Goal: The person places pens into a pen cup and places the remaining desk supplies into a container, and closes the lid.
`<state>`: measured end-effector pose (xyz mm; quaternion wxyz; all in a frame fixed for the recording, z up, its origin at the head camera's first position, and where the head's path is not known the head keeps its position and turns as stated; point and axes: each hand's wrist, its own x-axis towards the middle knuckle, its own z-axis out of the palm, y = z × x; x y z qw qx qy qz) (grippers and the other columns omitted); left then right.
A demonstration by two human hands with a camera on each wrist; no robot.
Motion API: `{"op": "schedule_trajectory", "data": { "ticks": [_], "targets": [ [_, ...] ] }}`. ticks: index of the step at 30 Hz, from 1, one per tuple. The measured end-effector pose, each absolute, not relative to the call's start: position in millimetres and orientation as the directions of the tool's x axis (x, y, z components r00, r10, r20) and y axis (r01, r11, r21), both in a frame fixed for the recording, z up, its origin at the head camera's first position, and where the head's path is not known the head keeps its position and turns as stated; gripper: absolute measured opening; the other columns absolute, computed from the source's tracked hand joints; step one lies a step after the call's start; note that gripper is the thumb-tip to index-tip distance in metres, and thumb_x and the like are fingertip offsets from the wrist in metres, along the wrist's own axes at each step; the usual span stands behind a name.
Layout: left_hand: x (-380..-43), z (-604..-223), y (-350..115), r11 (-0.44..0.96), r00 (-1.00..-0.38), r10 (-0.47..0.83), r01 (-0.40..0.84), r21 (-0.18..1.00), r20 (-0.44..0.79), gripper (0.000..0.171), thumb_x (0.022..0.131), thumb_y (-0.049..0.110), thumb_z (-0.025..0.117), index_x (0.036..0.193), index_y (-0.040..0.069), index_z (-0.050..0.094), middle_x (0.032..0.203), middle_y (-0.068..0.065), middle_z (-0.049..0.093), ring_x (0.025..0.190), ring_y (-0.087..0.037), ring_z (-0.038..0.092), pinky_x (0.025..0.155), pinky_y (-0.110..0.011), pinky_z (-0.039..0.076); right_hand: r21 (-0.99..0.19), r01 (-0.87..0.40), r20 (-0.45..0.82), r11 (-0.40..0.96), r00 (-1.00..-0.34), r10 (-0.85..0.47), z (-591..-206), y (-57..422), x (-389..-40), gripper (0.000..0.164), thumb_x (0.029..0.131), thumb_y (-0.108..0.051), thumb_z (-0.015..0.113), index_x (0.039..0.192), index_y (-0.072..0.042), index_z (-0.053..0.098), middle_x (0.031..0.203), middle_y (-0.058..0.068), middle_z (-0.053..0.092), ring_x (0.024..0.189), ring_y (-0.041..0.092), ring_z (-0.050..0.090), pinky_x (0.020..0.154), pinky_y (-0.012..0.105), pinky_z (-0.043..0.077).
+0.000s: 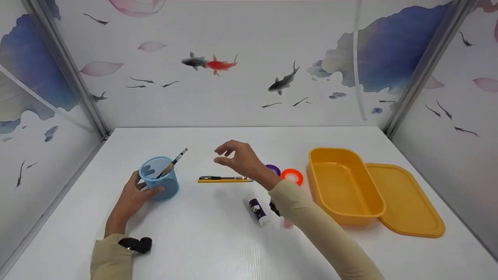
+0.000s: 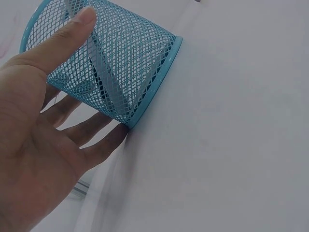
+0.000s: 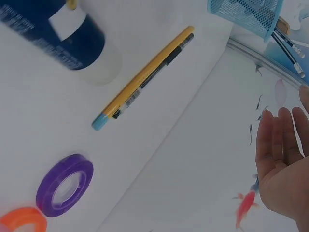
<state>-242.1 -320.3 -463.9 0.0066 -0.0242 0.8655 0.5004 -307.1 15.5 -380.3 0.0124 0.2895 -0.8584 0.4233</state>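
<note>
A light-blue mesh pen holder (image 1: 167, 188) stands slightly tilted at the left of the table, and my left hand (image 1: 132, 198) grips its side, thumb across the mesh and fingers behind in the left wrist view (image 2: 43, 125). A paintbrush (image 1: 169, 168) leans in it, its handle sticking out over the rim; the right wrist view shows two slim handle ends (image 3: 291, 55) there. My right hand (image 1: 241, 157) is raised above the table with fingers loosely bent and nothing between them. Below it lie a black pen (image 1: 221, 177) and a yellow stick with a blue end (image 3: 140, 79), side by side.
A glue stick (image 1: 256, 210) lies near the middle. Right of it are a purple tape roll (image 3: 86, 181) and an orange tape roll (image 1: 286, 172), partly behind my right arm. A yellow box (image 1: 346, 186) stands at the right against its flat yellow lid (image 1: 412, 202). Printed walls surround the table.
</note>
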Motion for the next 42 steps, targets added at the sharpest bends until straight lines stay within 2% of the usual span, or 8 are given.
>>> {"op": "schedule_trajectory", "data": {
  "ticks": [6, 16, 26, 32, 42],
  "targets": [
    [-242, -464, -321, 0.501, -0.999, -0.037, -0.047, 0.864, -0.033, 0.106, 0.088, 0.041, 0.076, 0.160, 0.007, 0.007, 0.167, -0.021, 0.014, 0.151, -0.049, 0.021, 0.121, -0.064, 0.027, -0.728, -0.484, 0.256, 0.486, -0.849, -0.462, -390, 36, -311, 0.025, 0.092, -0.019, 0.073, 0.116, -0.010, 0.072, 0.118, 0.011, 0.070, 0.106, 0.022, 0.065, 0.089, 0.034, 0.059],
    [-243, -465, -322, 0.495, -1.000, -0.022, -0.015, 0.869, -0.005, 0.104, 0.089, 0.039, 0.076, 0.160, 0.005, 0.007, 0.166, -0.024, 0.015, 0.150, -0.051, 0.022, 0.120, -0.063, 0.029, -0.798, -0.370, 0.212, 0.476, -0.911, -0.353, -410, 58, -321, 0.024, 0.093, -0.019, 0.072, 0.115, -0.012, 0.072, 0.117, 0.009, 0.071, 0.103, 0.020, 0.064, 0.086, 0.031, 0.060],
    [-243, -467, -322, 0.482, -1.000, -0.012, 0.009, 0.876, 0.017, 0.102, 0.089, 0.037, 0.076, 0.159, 0.005, 0.009, 0.166, -0.024, 0.016, 0.149, -0.052, 0.023, 0.119, -0.063, 0.030, -0.868, -0.118, 0.035, 0.482, -0.983, -0.179, -435, 65, -331, 0.027, 0.091, -0.020, 0.074, 0.117, -0.012, 0.071, 0.112, 0.004, 0.070, 0.093, 0.019, 0.066, 0.078, 0.028, 0.062],
    [-242, -466, -321, 0.485, -1.000, -0.013, 0.004, 0.874, 0.012, 0.104, 0.089, 0.038, 0.076, 0.160, 0.005, 0.008, 0.166, -0.024, 0.016, 0.150, -0.052, 0.022, 0.119, -0.064, 0.030, -0.840, -0.018, -0.072, 0.543, -0.987, -0.145, -440, 67, -334, 0.031, 0.090, -0.016, 0.075, 0.120, -0.008, 0.070, 0.114, 0.006, 0.069, 0.094, 0.021, 0.066, 0.081, 0.030, 0.062],
    [-242, -467, -322, 0.473, -1.000, -0.015, 0.005, 0.881, 0.014, 0.102, 0.088, 0.036, 0.077, 0.159, 0.005, 0.010, 0.166, -0.023, 0.018, 0.150, -0.050, 0.023, 0.120, -0.062, 0.031, -0.732, 0.040, -0.193, 0.681, -0.970, -0.150, -442, 68, -330, 0.024, 0.086, -0.013, 0.078, 0.110, -0.011, 0.074, 0.103, 0.004, 0.070, 0.087, 0.021, 0.062, 0.081, 0.028, 0.060]
  ]
}}
